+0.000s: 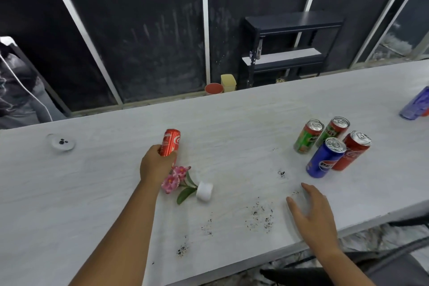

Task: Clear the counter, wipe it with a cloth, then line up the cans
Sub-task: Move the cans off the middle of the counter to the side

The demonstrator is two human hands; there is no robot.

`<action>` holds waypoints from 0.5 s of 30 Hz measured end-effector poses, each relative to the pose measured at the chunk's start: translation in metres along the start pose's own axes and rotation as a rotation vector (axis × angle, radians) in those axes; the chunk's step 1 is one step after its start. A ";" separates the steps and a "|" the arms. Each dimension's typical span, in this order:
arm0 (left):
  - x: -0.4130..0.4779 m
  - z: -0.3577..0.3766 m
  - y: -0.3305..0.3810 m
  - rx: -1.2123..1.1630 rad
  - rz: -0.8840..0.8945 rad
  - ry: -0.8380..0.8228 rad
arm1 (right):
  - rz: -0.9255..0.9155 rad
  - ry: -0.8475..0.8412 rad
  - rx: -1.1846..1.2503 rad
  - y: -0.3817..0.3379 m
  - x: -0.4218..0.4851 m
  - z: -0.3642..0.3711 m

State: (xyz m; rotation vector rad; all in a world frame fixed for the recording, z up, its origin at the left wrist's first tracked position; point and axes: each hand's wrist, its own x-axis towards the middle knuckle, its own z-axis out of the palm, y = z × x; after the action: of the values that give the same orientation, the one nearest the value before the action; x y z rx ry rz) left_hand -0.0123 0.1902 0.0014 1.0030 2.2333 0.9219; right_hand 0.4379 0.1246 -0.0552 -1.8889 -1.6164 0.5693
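Observation:
My left hand (156,165) is shut on a red can (170,143), held tilted just above the white counter (232,123). Just right of that hand a small white pot with pink flowers (204,191) lies tipped on its side. My right hand (312,210) hovers open over the counter near the front edge, holding nothing. Several upright cans stand at the right: two green ones (307,136) (334,130), a blue one (325,157) and a red one (352,150). Dark crumbs (260,216) are scattered in front.
A clear glass dish (61,143) with dark bits sits at the far left. A blue-purple object (415,104) lies at the right edge. Behind the counter are a dark shelf (290,46), a red bowl (213,88) and a yellow container (228,82).

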 end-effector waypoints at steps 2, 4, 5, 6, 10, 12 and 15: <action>-0.005 0.006 0.010 -0.060 0.053 0.015 | 0.003 -0.004 0.006 0.000 0.000 0.000; -0.013 0.012 0.025 -0.116 0.111 0.027 | 0.006 -0.003 0.017 -0.001 0.001 0.000; -0.018 0.016 0.034 -0.142 0.139 0.027 | 0.011 -0.003 0.029 -0.001 0.001 -0.001; -0.024 0.020 0.043 -0.169 0.164 0.019 | 0.017 -0.006 0.046 -0.002 0.000 -0.002; -0.059 0.040 0.080 -0.273 0.264 -0.048 | 0.043 -0.035 0.148 -0.006 -0.001 -0.007; -0.076 0.053 0.096 -0.304 0.332 -0.090 | 0.060 -0.044 0.230 -0.012 0.000 -0.012; -0.099 0.074 0.116 -0.316 0.402 -0.191 | 0.057 -0.039 0.325 -0.026 0.005 -0.023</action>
State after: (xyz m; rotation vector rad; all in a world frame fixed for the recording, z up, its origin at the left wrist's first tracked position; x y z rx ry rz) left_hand 0.1467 0.1965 0.0597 1.3463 1.6907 1.2451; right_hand 0.4351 0.1281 -0.0207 -1.6944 -1.3991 0.8427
